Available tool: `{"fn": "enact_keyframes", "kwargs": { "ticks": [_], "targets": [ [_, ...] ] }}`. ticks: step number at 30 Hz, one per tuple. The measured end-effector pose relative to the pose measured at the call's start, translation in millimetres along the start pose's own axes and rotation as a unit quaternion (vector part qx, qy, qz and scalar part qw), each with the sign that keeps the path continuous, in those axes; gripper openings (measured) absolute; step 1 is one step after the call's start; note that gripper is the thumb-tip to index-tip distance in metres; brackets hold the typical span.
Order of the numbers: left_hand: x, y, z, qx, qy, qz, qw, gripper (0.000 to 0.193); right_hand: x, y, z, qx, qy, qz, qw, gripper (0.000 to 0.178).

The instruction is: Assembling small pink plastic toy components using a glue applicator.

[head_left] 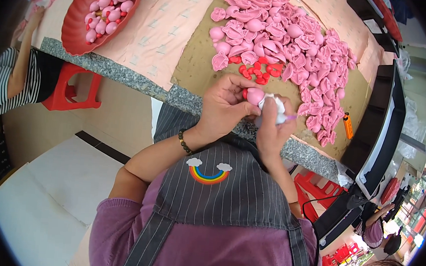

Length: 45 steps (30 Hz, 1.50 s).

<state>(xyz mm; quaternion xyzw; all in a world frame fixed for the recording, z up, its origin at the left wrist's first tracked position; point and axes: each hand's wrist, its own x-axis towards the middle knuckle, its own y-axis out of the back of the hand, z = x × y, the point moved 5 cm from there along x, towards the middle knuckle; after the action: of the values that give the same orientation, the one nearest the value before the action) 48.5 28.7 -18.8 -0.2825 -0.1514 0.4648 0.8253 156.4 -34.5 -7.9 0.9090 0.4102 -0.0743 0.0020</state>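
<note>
At the desk point(123, 72), left-hand fingers point(247, 108) pinch a pink, red-tipped piece point(255, 96). Right-hand fingers point(269, 113) curl around a white bundle point(279, 118).

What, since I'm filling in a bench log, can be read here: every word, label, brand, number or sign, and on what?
No text is readable.
Orange tool: dark marks, too small to read.
Pale pink sheet: repeated grey marks, too blurred to tell whether letters or pattern.
Apron: a rainbow with two clouds, no lettering visible.
Held pink piece: no lettering visible.
</note>
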Motion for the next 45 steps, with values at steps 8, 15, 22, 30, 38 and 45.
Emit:
{"fn": "enact_keyframes", "kwargs": {
  "ticks": [8, 15, 22, 30, 38, 45],
  "targets": [
    [-1.2, -6.7, 2.6, 0.029, -0.006, -0.02, 0.999, 0.04, 18.9, 0.6, -3.0, 0.022, -0.042, -0.045, 0.998, 0.009],
    [2.7, -10.9, 1.7, 0.026, -0.036, -0.036, 0.998, 0.038, 16.8, 18.7, -14.9, 0.09, -0.042, -0.106, 0.989, 0.013],
    [-1.9, -6.6, -6.2, 0.123, 0.002, -0.078, 0.989, 0.041, 1.8, -4.1, -43.0, -0.327, 0.336, -0.114, 0.876, 0.014],
    [-1.8, -12.2, -2.7, 0.051, 0.073, -0.095, 0.991, 0.043, 23.7, 16.1, -15.9, -0.06, 0.049, -0.017, 0.997, 0.012],
    [3.5, -5.3, -7.5, 0.064, 0.09, -0.122, 0.986, 0.042, 12.1, -2.3, -36.9, -0.259, 0.297, -0.13, 0.91, 0.012],
    [11.6, 1.0, 1.0, 0.013, 0.03, -0.086, 0.996, 0.04, 29.9, 6.5, -16.0, -0.124, 0.057, -0.044, 0.99, 0.008]
  ]
}}
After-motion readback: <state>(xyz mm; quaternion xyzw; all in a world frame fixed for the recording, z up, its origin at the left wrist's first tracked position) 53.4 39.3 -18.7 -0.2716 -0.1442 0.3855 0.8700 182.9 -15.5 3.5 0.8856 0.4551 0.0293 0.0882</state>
